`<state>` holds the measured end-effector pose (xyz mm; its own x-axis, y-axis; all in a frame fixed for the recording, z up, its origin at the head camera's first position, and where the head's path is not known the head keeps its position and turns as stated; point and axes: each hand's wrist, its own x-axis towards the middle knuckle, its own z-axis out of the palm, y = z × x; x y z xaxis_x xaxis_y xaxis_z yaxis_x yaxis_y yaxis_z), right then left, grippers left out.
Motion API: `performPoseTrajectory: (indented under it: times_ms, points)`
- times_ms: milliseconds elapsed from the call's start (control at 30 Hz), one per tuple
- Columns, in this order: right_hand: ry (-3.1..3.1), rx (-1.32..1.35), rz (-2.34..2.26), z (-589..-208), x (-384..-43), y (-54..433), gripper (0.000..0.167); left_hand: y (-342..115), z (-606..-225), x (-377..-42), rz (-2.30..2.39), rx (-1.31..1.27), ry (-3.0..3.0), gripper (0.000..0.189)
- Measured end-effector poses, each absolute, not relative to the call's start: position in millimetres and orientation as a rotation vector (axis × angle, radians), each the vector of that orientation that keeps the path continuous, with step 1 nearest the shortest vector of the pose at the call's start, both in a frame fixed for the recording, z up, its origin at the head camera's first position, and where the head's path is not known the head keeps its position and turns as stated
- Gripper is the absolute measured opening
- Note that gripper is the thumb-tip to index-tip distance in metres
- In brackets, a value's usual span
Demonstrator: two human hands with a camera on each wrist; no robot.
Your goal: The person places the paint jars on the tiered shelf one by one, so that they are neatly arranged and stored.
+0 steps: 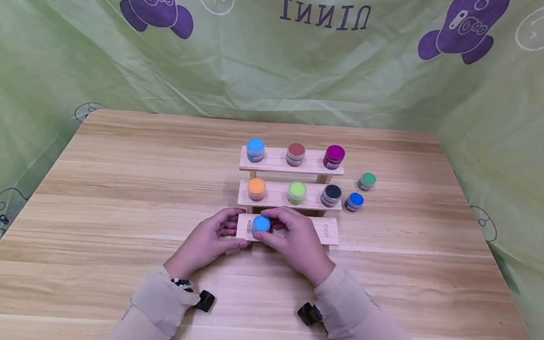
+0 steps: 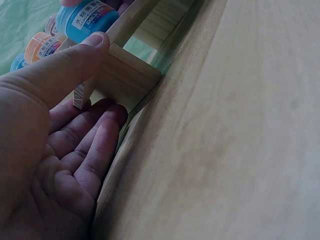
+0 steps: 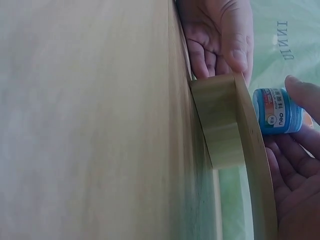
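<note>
A light blue paint jar [image 1: 261,223] with a labelled side sits on the lowest wooden step [image 1: 312,228], towards its left end. My right hand [image 1: 297,242] pinches this jar, thumb in front and fingers behind. At the step's left end is my left hand [image 1: 210,237]. Its thumb [image 2: 80,65] lies along the front corner of the board, with the other fingers bent around the end beside the wooden leg [image 2: 125,75]. In the right wrist view the jar [image 3: 277,111] stands against the board [image 3: 255,160].
The middle step [image 1: 277,195] bears orange [image 1: 257,189], light green [image 1: 296,192] and black [image 1: 331,195] jars. On the top step [image 1: 272,162] are blue [image 1: 255,150], brown [image 1: 295,154] and purple [image 1: 334,157] jars. Green [image 1: 366,181] and dark blue [image 1: 354,202] jars stand on the table at right.
</note>
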<state>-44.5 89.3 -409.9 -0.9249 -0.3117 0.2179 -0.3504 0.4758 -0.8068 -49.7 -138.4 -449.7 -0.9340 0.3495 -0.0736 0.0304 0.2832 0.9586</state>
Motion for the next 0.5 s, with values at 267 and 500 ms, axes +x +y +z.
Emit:
performPoseTrajectory:
  times_ms: [267,500]
  points:
    - [-2.644,0.592,1.439,-414,-44,82,0.037,-139,-450,-50,1.712,0.369,2.278,0.068]
    - [-2.645,0.572,1.417,-415,-44,78,0.039,-139,-449,-50,1.699,0.352,2.285,0.069]
